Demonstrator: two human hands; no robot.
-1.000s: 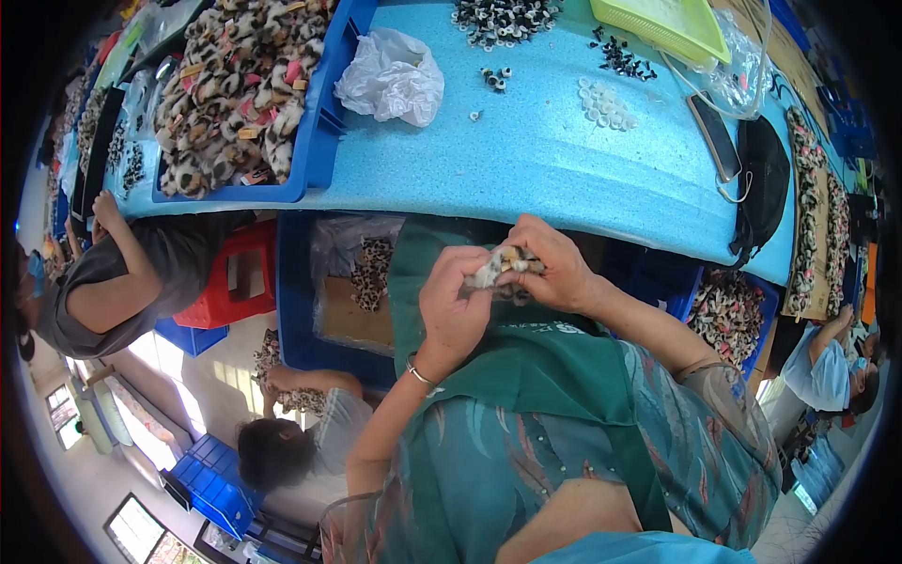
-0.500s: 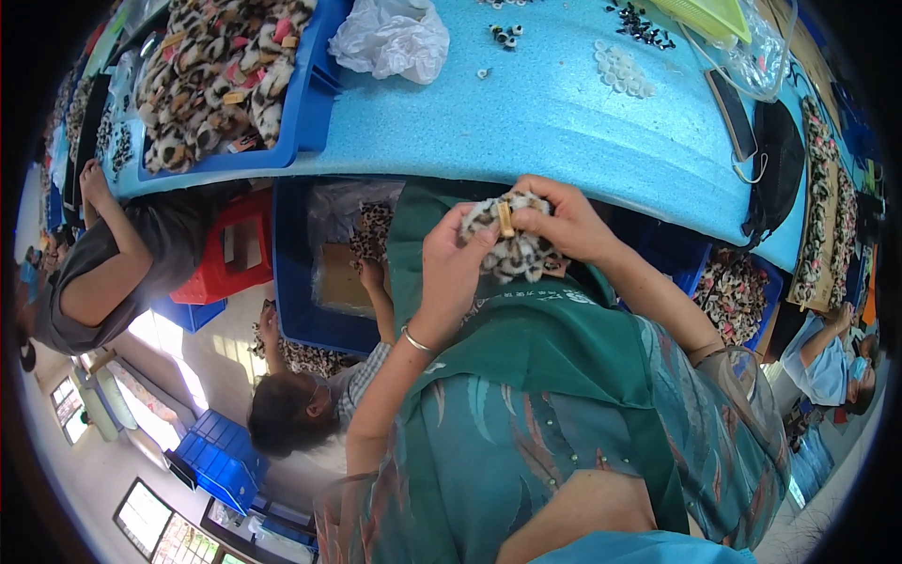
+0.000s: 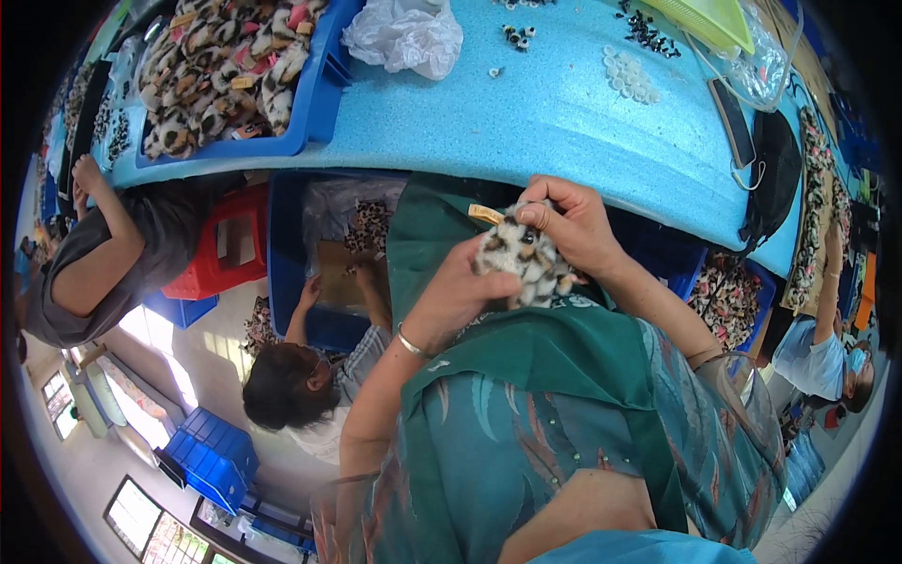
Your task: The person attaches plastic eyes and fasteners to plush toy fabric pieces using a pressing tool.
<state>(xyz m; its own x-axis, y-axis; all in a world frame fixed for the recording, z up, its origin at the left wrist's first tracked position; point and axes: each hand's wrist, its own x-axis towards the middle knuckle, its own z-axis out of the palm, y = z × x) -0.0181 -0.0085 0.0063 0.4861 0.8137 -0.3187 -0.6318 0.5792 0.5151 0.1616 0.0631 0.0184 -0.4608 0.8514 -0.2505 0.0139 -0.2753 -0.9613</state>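
Between my two hands is a small spotted plush piece (image 3: 519, 254), furry in white, black and brown, with a dark eye-like dot on it. A tan fabric tag (image 3: 485, 214) sticks out from its upper left edge. My left hand (image 3: 460, 287) is closed on its lower left side, with the thumb lying across the fur. My right hand (image 3: 571, 218) pinches its upper right edge between thumb and fingers. The piece is above my green apron (image 3: 526, 343), just off the near edge of the table. Parts of it are hidden under my fingers.
On the blue table (image 3: 423, 132), a blue tray (image 3: 324, 103) holds many spotted plush pieces. Beyond are a crumpled white bag (image 3: 404, 38), clear plastic washers (image 3: 629, 75), black parts (image 3: 653, 36), a phone (image 3: 731, 122) and a black mask (image 3: 775, 174). Co-workers sit at both sides.
The plush piece has been turned, so the tag now juts out at its upper left instead of lying across its top. My left hand has shifted lower on it.
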